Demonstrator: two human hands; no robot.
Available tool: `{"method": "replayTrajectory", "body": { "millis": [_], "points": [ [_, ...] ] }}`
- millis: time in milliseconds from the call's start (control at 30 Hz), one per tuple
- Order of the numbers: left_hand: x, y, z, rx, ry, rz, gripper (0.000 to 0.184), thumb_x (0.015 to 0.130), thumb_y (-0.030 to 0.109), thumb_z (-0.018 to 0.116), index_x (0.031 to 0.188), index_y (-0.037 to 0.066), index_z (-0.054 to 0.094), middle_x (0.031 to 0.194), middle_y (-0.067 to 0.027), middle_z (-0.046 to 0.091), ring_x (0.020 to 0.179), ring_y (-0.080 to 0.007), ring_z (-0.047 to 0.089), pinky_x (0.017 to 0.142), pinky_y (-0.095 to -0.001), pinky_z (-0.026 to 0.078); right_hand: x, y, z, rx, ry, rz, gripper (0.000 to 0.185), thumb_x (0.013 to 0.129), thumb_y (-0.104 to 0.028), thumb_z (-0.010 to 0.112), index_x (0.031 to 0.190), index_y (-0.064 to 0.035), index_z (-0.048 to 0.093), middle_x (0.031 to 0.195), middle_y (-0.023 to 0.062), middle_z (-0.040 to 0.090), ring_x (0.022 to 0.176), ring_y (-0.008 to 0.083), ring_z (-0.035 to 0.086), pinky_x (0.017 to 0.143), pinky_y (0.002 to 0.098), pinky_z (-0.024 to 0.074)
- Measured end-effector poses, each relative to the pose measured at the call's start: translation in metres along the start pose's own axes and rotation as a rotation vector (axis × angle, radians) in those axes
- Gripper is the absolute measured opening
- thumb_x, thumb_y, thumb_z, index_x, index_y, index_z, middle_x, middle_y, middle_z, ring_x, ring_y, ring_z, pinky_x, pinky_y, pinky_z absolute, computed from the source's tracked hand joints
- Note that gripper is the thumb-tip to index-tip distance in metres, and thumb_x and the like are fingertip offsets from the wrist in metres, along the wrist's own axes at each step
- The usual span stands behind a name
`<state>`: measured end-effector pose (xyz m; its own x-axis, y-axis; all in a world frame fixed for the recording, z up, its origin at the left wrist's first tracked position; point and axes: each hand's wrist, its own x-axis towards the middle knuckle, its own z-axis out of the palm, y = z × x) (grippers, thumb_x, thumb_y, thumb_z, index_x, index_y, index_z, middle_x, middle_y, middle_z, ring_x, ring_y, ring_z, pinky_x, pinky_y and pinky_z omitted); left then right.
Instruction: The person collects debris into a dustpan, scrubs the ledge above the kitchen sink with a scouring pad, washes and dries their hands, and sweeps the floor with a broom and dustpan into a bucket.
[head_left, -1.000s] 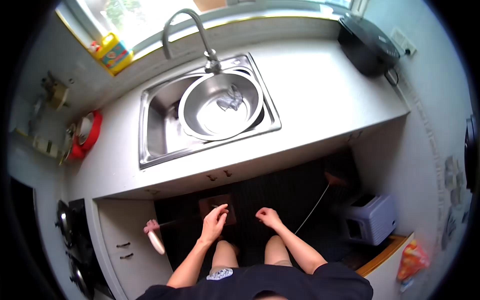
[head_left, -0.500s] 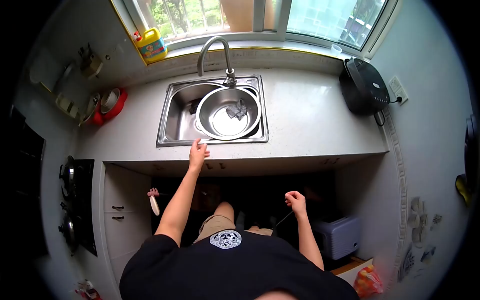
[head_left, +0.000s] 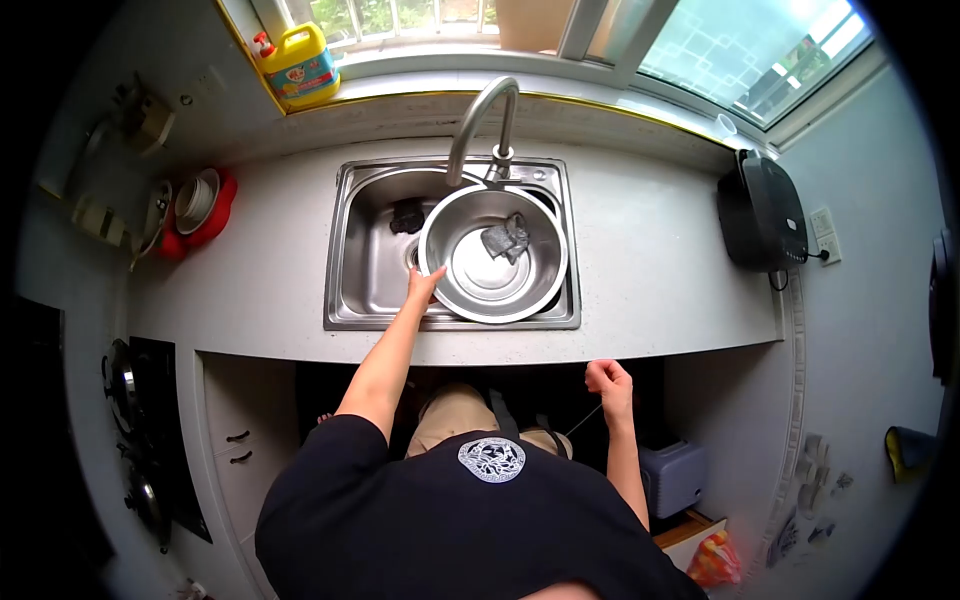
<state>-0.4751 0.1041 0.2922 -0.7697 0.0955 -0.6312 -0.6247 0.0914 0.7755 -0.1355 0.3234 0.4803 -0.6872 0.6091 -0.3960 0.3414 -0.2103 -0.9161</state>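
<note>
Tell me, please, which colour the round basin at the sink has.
The round basin is shiny silver-grey; the head view shows it best.

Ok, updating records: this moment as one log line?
left hand: touching metal basin at rim; right hand: curled, near counter edge; gray cloth: inside basin

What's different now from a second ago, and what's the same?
The left hand has reached forward over the sink to the left rim of the bowl; whether it grips firmly is hard to tell. The right hand, loosely curled, has come up toward the front edge of the counter. The view has shifted too. The bowl, the cloth in it and the tap look unmoved.
</note>
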Motion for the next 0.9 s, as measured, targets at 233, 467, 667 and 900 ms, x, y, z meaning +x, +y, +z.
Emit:
{"method": "replayTrajectory", "body": {
  "millis": [233,467,667,900],
  "points": [
    [-0.03,0.026,-0.005,-0.006,-0.142,0.02,0.049,0.073,0.002,0.062,0.118,0.001,0.04,0.101,-0.0153,0.057,0.081,-0.0233,0.061,0.063,-0.0348,0.054,0.021,-0.016,0.012,0.016,0.032,0.037,0.009,0.083,-0.011,0.059,0.084,-0.002,0.059,0.071,0.0013,0.058,0.06,0.0069,0.052,0.053,0.0187,0.0408],
    [-0.101,0.082,-0.005,0.05,-0.349,-0.204,0.037,0.079,0.006,0.06,0.112,-0.004,0.048,0.1,-0.0163,0.059,0.085,-0.023,0.061,0.068,-0.0351,0.054,0.024,-0.075,0.004,0.051,0.007,-0.055,0.011,0.084,-0.011,0.059,0.088,-0.0007,0.059,0.076,0.0024,0.059,0.065,0.0077,0.054,0.057,0.0191,0.0426],
    [-0.116,0.054,0.08,-0.048,-0.458,-0.107,0.041,0.078,0.006,0.06,0.115,-0.006,0.046,0.103,-0.0178,0.059,0.089,-0.0242,0.061,0.074,-0.0326,0.051,0.017,-0.128,-0.03,0.308,-0.012,-0.186,0.007,0.084,-0.004,0.056,0.09,-0.0006,0.056,0.079,0.0046,0.058,0.066,0.0092,0.054,0.06,0.0204,0.0434],
    [-0.107,0.036,0.231,-0.193,-0.382,0.088,0.056,0.072,0.002,0.065,0.119,-0.003,0.034,0.106,-0.0192,0.054,0.093,-0.0269,0.058,0.076,-0.0337,0.051,0.075,-0.156,0.011,0.015,-0.188,-0.305,0.009,0.084,-0.007,0.057,0.088,0.0008,0.058,0.077,0.0026,0.057,0.07,0.0079,0.052,0.064,0.0207,0.0413]
  ]
}}
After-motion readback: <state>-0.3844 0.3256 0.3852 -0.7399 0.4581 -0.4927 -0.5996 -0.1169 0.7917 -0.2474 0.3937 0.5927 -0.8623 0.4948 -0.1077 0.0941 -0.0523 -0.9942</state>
